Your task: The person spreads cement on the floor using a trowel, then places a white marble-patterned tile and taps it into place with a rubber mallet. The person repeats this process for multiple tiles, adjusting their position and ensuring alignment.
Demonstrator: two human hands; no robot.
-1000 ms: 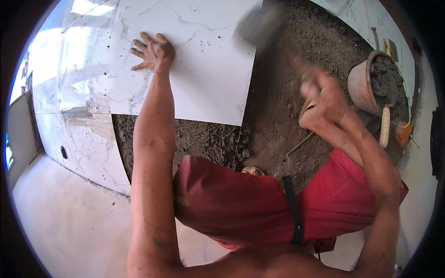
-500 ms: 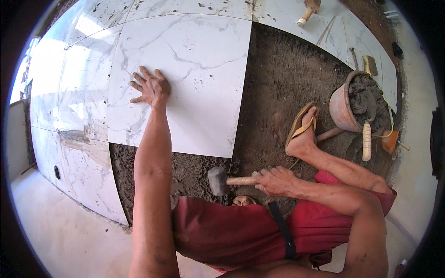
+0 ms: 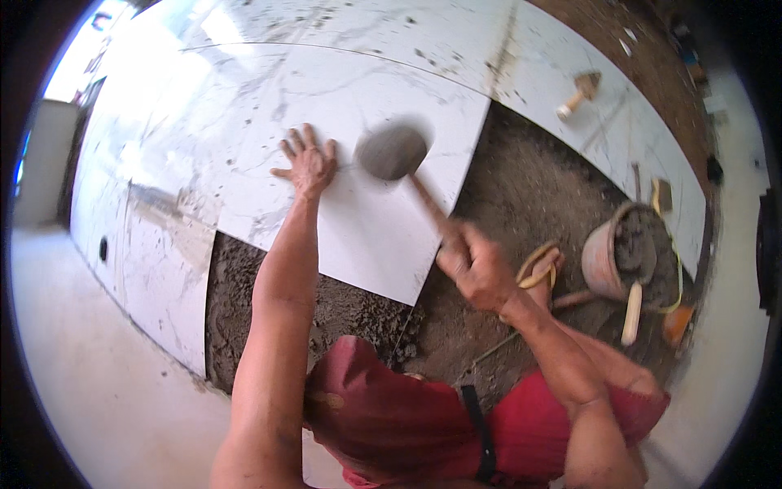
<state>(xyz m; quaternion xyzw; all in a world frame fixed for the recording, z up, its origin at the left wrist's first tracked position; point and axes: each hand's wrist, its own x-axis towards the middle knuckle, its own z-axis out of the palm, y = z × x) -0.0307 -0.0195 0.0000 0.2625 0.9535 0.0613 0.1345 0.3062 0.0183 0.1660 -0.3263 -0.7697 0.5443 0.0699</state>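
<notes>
My left hand (image 3: pixel 308 167) lies flat with spread fingers on a large white floor tile (image 3: pixel 366 232) veined in grey. In my right hand (image 3: pixel 481 269) is the wooden handle of a rubber mallet (image 3: pixel 394 151), fingers wrapped round it. The dark mallet head, blurred by motion, hangs over the tile to the right of my left hand; whether it touches the surface I cannot tell. Wet mortar (image 3: pixel 342 314) shows along the tile's near edge, and brown soil-like bedding (image 3: pixel 529 179) borders it on the right.
A bucket of mortar (image 3: pixel 604 259) stands at the right, with a wooden-handled trowel (image 3: pixel 632 314) leaning in it. Another trowel (image 3: pixel 580 94) lies on the far tiles. My sandalled foot (image 3: pixel 544 267) rests on the bedding. Laid tiles (image 3: pixel 163 277) extend leftward, crumbs of mortar scattered over some.
My right hand has raised the mallet from low beside my knee, forward and left over the tile. My left hand stays flat on the tile. The whole view has shifted and turned somewhat.
</notes>
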